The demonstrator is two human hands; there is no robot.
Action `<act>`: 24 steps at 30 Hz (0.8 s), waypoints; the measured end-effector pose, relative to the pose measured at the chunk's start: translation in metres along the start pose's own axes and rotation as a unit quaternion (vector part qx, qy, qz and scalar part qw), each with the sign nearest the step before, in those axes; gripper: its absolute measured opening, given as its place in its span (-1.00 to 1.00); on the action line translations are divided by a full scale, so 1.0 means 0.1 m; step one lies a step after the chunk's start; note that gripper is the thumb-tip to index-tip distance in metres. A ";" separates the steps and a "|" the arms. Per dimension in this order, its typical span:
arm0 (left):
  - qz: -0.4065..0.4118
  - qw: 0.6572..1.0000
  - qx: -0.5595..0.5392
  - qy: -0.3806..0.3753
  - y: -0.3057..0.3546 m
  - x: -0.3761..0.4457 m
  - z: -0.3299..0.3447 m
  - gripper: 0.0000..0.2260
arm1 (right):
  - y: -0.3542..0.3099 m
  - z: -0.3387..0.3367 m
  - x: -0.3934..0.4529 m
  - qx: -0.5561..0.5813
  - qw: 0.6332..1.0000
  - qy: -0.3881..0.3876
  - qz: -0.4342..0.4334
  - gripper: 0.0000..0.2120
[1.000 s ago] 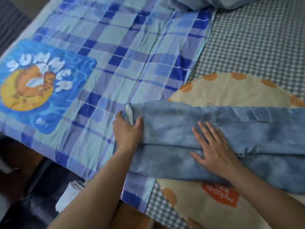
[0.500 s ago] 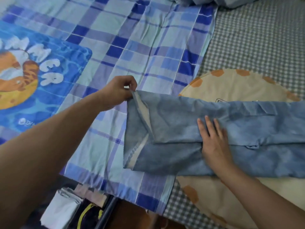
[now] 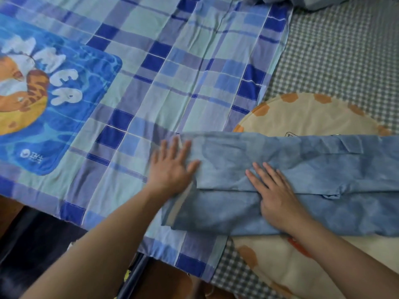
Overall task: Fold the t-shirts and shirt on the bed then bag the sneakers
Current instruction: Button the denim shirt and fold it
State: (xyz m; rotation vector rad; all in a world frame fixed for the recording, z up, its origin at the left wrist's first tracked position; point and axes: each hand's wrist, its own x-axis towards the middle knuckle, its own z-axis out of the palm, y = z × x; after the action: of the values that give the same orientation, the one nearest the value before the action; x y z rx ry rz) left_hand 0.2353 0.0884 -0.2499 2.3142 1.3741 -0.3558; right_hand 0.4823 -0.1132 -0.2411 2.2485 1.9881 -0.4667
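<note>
A light-blue denim shirt (image 3: 302, 169) lies folded into a long horizontal strip across the near part of the bed. My left hand (image 3: 172, 167) lies flat with spread fingers on the strip's left end, half on the shirt and half on the plaid cloth. My right hand (image 3: 274, 195) presses flat on the middle of the strip, over the lengthwise fold line. The shirt's right part runs out of view. No sneakers or bag can be made out.
A blue plaid cloth (image 3: 172, 72) covers the left of the bed, with a blue printed "SUMMER" panel (image 3: 54, 93) on it. A cream round-patterned cloth (image 3: 306, 117) lies under the shirt on a grey checked sheet (image 3: 345, 50). The bed edge and dark floor items (image 3: 32, 244) are near left.
My left hand let go of the shirt's left edge, which it had pinched and lifted, and now lies flat on that end. The right hand stayed pressed on the middle.
</note>
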 end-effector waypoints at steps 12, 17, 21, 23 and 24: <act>-0.319 0.858 -0.399 -0.060 -0.11 -0.53 -0.28 -0.39 | -0.64 -0.20 0.66 0.027 0.997 0.064 0.027 -0.28; -0.293 0.756 -0.566 -0.147 0.04 -0.53 -0.41 -0.59 | -0.69 0.04 0.71 -0.012 0.999 0.004 0.039 -0.27; -0.213 0.710 -0.646 -0.182 0.33 -0.62 -0.80 -0.72 | -0.69 -0.11 0.56 0.058 0.998 -0.010 0.015 -0.30; -0.122 0.757 -0.626 -0.144 0.59 -0.70 -0.99 -0.65 | -0.61 -0.34 0.43 0.250 0.967 -0.032 0.036 -0.38; -0.075 0.774 -0.614 -0.135 0.77 -0.73 -1.07 -0.61 | -0.54 -0.50 0.37 0.406 0.910 -0.043 0.075 -0.43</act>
State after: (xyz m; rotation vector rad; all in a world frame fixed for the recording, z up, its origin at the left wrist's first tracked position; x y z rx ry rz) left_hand 0.2682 0.0514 -0.1075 1.0140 1.0896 0.1677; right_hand 0.4412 -0.0569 -0.1983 2.6907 1.7365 -1.5832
